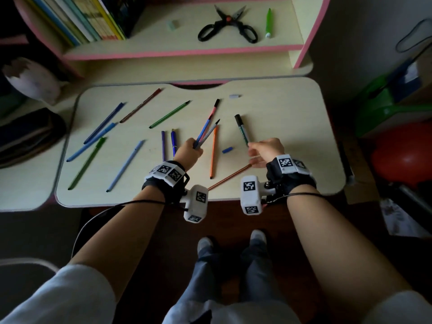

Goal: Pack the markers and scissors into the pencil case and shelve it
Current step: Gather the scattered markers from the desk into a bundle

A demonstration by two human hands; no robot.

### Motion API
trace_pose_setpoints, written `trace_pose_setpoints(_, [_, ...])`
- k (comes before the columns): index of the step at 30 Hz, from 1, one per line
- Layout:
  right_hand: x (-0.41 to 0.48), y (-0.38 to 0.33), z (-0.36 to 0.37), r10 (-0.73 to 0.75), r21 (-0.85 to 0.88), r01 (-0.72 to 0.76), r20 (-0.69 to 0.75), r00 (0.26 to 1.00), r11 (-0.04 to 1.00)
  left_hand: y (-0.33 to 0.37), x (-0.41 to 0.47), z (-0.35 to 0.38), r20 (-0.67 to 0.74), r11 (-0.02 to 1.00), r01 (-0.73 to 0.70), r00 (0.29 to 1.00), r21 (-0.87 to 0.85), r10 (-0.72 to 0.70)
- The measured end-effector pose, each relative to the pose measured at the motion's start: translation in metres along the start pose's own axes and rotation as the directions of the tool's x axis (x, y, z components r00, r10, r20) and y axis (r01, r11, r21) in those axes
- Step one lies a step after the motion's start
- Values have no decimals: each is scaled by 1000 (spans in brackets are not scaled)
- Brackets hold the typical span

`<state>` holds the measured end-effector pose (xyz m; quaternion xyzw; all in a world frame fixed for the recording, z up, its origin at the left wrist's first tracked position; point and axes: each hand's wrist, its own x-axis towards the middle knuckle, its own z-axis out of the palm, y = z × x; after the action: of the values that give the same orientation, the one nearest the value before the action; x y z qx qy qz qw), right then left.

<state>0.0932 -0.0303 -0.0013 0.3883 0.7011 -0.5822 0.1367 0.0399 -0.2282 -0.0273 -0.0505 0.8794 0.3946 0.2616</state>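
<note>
Several markers lie scattered on the pale desk point(280, 136). My left hand point(188, 150) is closed around a small bunch of markers point(207, 132) that point up and to the right. My right hand point(266, 152) pinches the lower end of a dark green marker with a black cap point(242, 129), lifted off the desk. An orange marker point(214, 153) lies between the hands, and a brown one point(230, 177) sits under my right hand. Black scissors point(228, 25) and a green marker point(268, 23) rest on the shelf above. The dark pencil case point(28, 136) lies open at the far left.
Books point(93, 17) stand at the shelf's left end, near a small pale eraser point(173, 25). Loose caps, one grey point(234, 96) and one blue point(227, 150), lie on the desk. A white cracked-egg container point(30, 78) sits at the left. A red ball point(402, 157) is on the floor at the right.
</note>
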Motion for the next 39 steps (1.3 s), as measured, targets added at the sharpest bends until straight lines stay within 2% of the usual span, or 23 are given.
trace_pose_setpoints(2, [-2, 11, 5, 35, -36, -36, -38, 999, 999, -11, 2, 3, -1, 999, 20, 1000, 31, -20])
trace_pose_setpoints(5, [-4, 25, 12, 83, -67, -89, -82, 993, 994, -21, 2, 9, -12, 997, -21, 1000, 71, 22])
trace_pose_setpoints(8, [-3, 34, 18, 110, -115, -120, -85, 990, 986, -31, 2, 19, -5, 998, -37, 999, 53, 38])
trace_pose_setpoints(13, [6, 44, 26, 105, -204, -128, -120, 987, 971, -35, 6, 29, -3, 999, -16, 1000, 44, 16])
trace_pose_setpoints(18, [10, 51, 31, 83, -223, -118, -162, 983, 968, -35, 7, 31, -24, 984, -29, 999, 175, 34])
trace_pose_setpoints(24, [9, 53, 27, 101, -197, -125, -128, 987, 972, -33, 5, 26, 13, 988, 15, 1000, 155, -18])
trace_pose_setpoints(27, [8, 54, 25, 111, -176, -129, -111, 988, 976, -33, 2, 26, -8, 996, 45, 999, 78, -44])
trace_pose_setpoints(30, [6, 56, 21, 122, -109, -132, -94, 988, 985, -34, -1, 23, -20, 994, 52, 999, 94, -50])
trace_pose_setpoints(39, [0, 32, 14, 58, 98, -54, -40, 998, 994, -39, -8, 6, 44, 990, -51, 998, 131, 45])
